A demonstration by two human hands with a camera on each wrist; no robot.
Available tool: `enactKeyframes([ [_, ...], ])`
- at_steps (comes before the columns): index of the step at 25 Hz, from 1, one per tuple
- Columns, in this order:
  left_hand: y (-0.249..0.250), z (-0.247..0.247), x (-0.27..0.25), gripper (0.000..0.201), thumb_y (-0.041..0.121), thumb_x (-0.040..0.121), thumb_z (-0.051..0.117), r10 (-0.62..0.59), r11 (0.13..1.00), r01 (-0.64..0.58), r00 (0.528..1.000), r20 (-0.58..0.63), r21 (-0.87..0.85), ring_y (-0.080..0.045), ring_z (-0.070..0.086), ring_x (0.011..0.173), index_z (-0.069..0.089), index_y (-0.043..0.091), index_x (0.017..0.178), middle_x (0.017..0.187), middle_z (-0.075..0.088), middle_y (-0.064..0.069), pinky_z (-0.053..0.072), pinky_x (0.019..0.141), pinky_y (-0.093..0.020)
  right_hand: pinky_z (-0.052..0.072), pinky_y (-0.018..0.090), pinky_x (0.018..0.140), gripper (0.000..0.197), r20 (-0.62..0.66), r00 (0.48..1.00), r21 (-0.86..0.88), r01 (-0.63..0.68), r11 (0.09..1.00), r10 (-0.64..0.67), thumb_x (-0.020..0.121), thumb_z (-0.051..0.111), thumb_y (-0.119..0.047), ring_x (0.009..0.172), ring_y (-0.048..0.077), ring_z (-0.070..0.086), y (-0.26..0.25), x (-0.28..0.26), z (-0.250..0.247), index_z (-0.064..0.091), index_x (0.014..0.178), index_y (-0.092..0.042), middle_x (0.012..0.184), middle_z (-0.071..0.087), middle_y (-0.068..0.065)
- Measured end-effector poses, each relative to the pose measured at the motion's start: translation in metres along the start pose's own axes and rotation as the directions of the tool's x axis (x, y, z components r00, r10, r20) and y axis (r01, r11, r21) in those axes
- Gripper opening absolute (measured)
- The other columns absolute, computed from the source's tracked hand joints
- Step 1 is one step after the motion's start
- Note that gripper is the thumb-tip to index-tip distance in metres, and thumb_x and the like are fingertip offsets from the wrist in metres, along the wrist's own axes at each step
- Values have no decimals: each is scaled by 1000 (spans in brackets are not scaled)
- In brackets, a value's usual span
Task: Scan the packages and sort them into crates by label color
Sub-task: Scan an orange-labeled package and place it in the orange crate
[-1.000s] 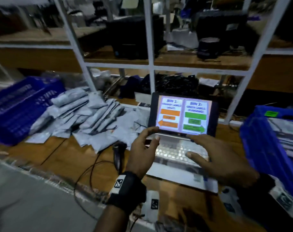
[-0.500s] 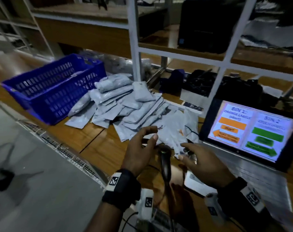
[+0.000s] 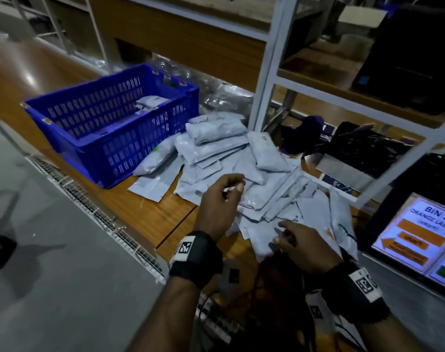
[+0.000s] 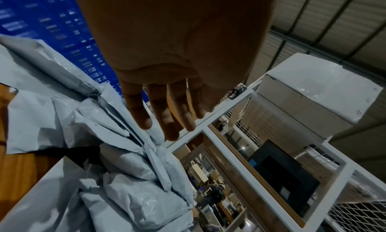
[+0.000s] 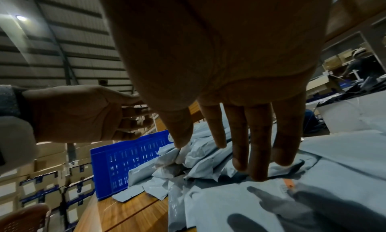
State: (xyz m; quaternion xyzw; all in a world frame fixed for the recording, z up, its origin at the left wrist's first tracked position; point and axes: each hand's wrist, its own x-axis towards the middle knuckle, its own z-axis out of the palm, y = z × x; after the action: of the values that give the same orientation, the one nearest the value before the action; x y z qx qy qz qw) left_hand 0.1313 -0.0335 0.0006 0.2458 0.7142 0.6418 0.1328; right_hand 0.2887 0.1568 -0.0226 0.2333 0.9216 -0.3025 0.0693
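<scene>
A loose pile of grey mailer packages lies on the wooden table, right of a blue slotted crate. One package lies inside that crate. My left hand hovers over the middle of the pile with fingers loosely bent and holding nothing; the left wrist view shows the fingers straight above the packages. My right hand is spread low over the pile's near edge, its fingertips just above a flat package with an orange mark. Neither hand grips anything.
A laptop screen at the right shows the bin colours. White shelf posts rise behind the pile. Dark cables lie on the table's near edge between my wrists. Dark bags sit under the shelf.
The head view has swung left from the laptop to the pile. Both hands left the keyboard and now sit over the packages.
</scene>
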Motion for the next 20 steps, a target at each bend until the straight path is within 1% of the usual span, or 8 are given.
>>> enactKeyframes([
  [2,-10,-8,19,23,24,111,53,-15,1000,16,999,40,-21,-9,71,105,69,26,127,121,74,14,58,89,-35,43,27,94,60,-34,999,40,-35,999,36,99,65,-42,127,24,59,-13,14,10,49,151,-16,147,57,8],
  [4,-20,-18,35,25,22,111,49,-24,1000,27,992,123,-17,-13,72,104,70,28,124,119,74,13,60,91,-42,48,34,97,61,-136,985,87,-94,992,106,98,65,-43,123,25,62,-26,30,18,48,150,-18,142,62,10],
  [6,-26,-32,49,27,18,111,48,-5,1000,4,981,195,5,-15,72,103,70,27,123,117,75,10,60,92,-41,49,39,97,59,-247,951,122,-163,979,189,98,64,-43,120,31,61,-43,45,23,49,148,-15,134,65,14],
  [11,-30,-73,86,28,12,110,50,9,1000,-6,949,314,-11,-10,70,92,71,25,124,115,75,10,63,76,-34,51,43,91,62,-408,787,244,-395,886,463,93,64,-58,111,37,62,-85,92,33,56,132,-10,120,67,16],
  [13,-33,-79,95,28,11,109,51,14,1000,-4,935,353,-29,-9,70,91,71,22,124,116,75,8,60,76,-27,54,43,86,60,-437,700,298,-480,825,565,86,74,-58,102,36,65,-86,108,41,61,113,-6,110,69,18],
  [15,-34,-82,101,27,9,109,51,17,999,-1,912,410,-39,-5,69,89,71,19,124,116,75,5,55,78,-19,53,38,80,48,-422,635,411,-502,761,647,81,82,-48,96,36,66,-86,116,47,61,95,-7,100,70,16],
  [17,-34,-84,105,25,9,108,53,29,999,-6,895,446,-53,-5,69,90,71,18,123,116,75,5,55,79,-17,50,34,78,36,-375,620,531,-465,709,689,82,84,-37,92,33,65,-91,110,45,60,83,-10,93,68,11],
  [20,-36,-80,110,22,13,108,56,52,998,-24,880,472,-66,-8,71,95,71,21,122,116,76,6,59,82,-24,48,35,76,21,-413,589,609,-389,692,695,88,76,-26,88,33,63,-96,82,36,66,85,-7,87,68,8],
])
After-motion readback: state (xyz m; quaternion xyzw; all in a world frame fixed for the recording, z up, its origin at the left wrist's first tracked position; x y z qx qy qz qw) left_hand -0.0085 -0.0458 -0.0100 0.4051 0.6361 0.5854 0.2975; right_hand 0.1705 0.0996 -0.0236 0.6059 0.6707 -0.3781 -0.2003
